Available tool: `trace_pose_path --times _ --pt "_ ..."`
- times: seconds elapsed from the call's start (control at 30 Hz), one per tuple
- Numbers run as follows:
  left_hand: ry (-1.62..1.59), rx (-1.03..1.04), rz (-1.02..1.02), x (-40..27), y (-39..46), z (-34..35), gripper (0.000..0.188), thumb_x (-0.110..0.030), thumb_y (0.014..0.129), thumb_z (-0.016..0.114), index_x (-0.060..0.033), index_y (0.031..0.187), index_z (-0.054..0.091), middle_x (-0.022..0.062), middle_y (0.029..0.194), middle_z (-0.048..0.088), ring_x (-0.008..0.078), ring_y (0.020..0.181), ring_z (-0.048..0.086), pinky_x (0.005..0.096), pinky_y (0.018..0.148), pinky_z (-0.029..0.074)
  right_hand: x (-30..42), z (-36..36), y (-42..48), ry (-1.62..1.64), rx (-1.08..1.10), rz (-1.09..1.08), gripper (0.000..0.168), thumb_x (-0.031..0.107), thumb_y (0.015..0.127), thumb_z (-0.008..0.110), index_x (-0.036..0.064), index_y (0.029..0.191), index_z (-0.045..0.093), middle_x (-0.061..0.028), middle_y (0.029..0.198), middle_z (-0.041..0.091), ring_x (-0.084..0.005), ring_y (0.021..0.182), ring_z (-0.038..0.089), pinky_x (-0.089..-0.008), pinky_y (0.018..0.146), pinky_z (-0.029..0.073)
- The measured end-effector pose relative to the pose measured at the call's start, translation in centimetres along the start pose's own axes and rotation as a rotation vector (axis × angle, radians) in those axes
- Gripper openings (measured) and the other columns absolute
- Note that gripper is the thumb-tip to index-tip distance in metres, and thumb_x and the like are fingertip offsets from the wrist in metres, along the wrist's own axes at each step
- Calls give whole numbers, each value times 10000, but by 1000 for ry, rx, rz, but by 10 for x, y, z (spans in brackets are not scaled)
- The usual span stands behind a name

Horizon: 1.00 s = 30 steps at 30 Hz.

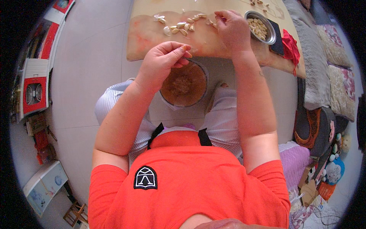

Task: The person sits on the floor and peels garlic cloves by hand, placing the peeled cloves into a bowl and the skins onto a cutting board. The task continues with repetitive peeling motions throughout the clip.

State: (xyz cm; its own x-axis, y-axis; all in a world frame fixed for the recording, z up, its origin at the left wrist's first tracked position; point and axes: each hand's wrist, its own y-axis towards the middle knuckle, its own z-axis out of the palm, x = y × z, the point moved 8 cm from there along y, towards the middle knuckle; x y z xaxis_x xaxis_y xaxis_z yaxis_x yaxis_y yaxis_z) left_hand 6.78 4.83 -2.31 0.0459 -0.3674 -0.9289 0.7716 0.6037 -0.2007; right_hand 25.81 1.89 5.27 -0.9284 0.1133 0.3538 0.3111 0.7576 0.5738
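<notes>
My left hand (168,55) is over the near edge of the table (143,43), its thumb and fingertips pinched together above a round bin (184,83) on the floor between my legs. Whether something small is between those fingers, I cannot tell. My right hand (233,27) rests at the tabletop with curled fingers, close to a few small pieces (211,23) that look like garlic cloves; its grip is unclear. Loose garlic cloves (183,27) lie spread on the table to its left. A metal bowl (274,35) holding many pale peeled cloves (257,27) stands just right of it.
Beside the bowl lie a dark flat object (276,41) and a red cloth (291,51), which hangs over the table's edge. More small pieces (258,3) are at the far side. A sofa with a grey cover (314,71) stands at the right.
</notes>
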Motion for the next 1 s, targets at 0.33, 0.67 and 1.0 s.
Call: trace_pose_path --times 0.33,0.67,1.0 --pt "-12 -16 25 -4 -2 -7 210 -253 921 537 -59 897 616 33 864 654 83 727 590 225 678 474 13 27 2 -328 160 22 215 195 771 607 112 961 663 -110 897 654 -283 905 601 -390 837 460" --pt "-35 -80 158 -18 -2 -11 265 -215 900 574 -31 1087 606 56 934 648 93 785 595 241 706 489 69 -7 -16 423 102 -26 292 75 770 648 98 1060 616 -101 843 652 -219 762 640 -301 673 513" --pt "-145 -20 106 -9 1 -9 223 -179 897 575 -25 1052 614 55 902 651 112 771 614 248 723 510 79 -8 -39 689 171 43 350 5 773 624 73 1114 591 -60 881 660 -132 757 632 -251 667 510"
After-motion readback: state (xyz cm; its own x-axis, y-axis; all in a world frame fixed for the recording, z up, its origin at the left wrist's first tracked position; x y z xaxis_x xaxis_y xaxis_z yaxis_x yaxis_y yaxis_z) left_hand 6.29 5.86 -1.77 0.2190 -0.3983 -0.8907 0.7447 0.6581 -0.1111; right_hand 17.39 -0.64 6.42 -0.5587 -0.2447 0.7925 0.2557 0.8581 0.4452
